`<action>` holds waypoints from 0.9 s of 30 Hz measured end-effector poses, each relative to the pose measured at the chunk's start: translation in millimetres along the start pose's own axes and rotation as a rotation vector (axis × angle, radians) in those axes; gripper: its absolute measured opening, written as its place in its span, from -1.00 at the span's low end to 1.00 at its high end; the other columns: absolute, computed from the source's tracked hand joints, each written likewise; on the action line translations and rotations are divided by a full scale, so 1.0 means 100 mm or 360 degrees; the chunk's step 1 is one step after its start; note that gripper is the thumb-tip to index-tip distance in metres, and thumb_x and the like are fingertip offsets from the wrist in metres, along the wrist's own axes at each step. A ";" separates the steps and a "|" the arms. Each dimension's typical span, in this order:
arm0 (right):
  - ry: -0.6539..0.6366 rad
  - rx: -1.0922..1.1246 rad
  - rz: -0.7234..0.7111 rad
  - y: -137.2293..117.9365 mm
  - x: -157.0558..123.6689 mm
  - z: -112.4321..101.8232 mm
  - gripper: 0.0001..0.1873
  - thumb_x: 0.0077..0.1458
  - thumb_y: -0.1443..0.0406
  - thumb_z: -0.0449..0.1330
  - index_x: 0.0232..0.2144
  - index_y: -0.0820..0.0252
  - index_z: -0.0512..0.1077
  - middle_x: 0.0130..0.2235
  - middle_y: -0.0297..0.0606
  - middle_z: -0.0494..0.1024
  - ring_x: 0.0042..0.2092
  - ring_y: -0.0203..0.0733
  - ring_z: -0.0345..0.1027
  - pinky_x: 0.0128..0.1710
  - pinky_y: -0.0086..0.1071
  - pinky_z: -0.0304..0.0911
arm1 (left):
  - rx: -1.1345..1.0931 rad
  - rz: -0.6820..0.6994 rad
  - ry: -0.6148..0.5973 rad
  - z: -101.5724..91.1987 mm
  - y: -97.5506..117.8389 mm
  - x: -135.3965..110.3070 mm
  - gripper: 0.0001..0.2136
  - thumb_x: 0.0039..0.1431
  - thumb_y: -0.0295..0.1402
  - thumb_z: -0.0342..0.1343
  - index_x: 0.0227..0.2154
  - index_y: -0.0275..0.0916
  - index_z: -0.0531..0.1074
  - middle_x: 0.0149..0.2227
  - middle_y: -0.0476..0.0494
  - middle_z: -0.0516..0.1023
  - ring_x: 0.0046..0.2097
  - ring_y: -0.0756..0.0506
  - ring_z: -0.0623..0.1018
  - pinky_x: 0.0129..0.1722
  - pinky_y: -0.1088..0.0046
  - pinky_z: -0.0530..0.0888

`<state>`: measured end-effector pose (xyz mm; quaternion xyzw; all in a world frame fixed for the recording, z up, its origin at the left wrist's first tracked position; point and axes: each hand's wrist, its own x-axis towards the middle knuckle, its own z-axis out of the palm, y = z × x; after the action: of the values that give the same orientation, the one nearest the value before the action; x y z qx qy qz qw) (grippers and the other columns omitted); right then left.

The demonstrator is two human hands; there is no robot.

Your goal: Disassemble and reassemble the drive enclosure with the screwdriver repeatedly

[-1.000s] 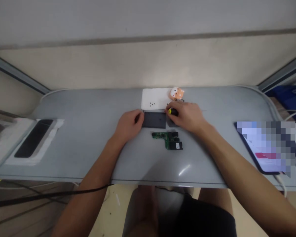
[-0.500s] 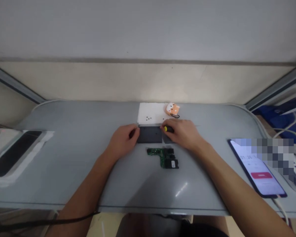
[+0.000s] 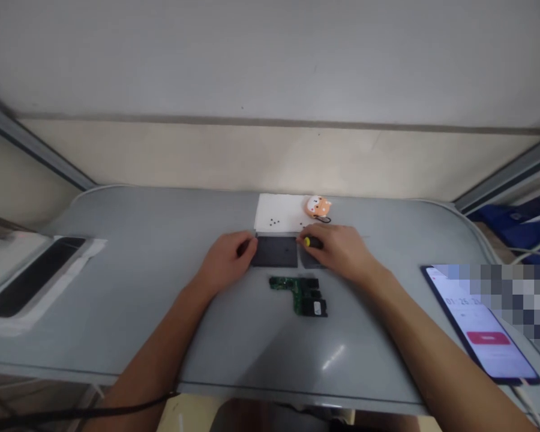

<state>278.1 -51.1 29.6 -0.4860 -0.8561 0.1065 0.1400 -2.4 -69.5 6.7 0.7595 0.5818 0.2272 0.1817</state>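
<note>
Two hands work at a dark flat panel (image 3: 275, 252) on the bench (image 3: 139, 264): left hand (image 3: 227, 259) curls onto its left edge, right hand (image 3: 338, 253) grips a yellow-capped screwdriver (image 3: 310, 242) at its right edge. Just below them lies a green circuit board (image 3: 299, 293).

Dark panel (image 3: 275, 251) lies flat beside yellow-capped tool (image 3: 309, 242), perhaps screwdriver.

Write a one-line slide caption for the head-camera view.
Left hand touches a dark grey rectangular panel; right hand grips a yellow-tipped black tool, near a green circuit board.
</note>
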 end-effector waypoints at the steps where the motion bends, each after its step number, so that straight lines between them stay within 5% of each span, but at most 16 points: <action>1: 0.0007 -0.0006 0.0002 0.01 0.00 0.00 -0.77 0.40 0.19 0.13 -0.06 0.02 0.58 -0.04 -0.32 0.74 -0.14 -0.08 0.60 -0.29 -0.28 0.08 | -0.0017 -0.0011 0.0006 0.00 0.00 0.00 -0.63 0.43 -0.16 -0.05 -0.51 -0.18 0.22 -0.51 0.00 0.37 -0.43 -0.05 0.36 -0.38 0.36 0.21; 10: 0.0079 -0.0027 -0.0021 0.05 0.02 0.03 -0.75 0.40 0.18 0.10 -0.08 0.00 0.59 -0.06 -0.29 0.74 -0.18 -0.09 0.58 -0.31 -0.27 0.06 | -0.0121 -0.0147 0.0036 0.00 0.00 -0.03 -0.71 0.43 -0.10 -0.02 0.00 -0.15 0.44 -0.39 0.03 0.49 -0.36 -0.08 0.49 -0.33 0.38 0.35; 27: 0.0024 0.0062 -0.0005 0.03 0.02 0.06 -0.74 0.41 0.19 0.10 -0.07 0.02 0.60 -0.02 -0.26 0.74 -0.09 -0.02 0.62 -0.23 -0.24 0.23 | -0.0237 -0.0112 0.0038 0.02 -0.03 -0.03 -0.72 0.42 -0.14 -0.02 -0.03 -0.17 0.48 -0.42 0.02 0.48 -0.37 -0.09 0.49 -0.33 0.38 0.34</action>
<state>277.5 -48.2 23.0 -0.4827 -0.8535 0.1192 0.1561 -4.3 -71.7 3.5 0.7202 0.5918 0.2724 0.2386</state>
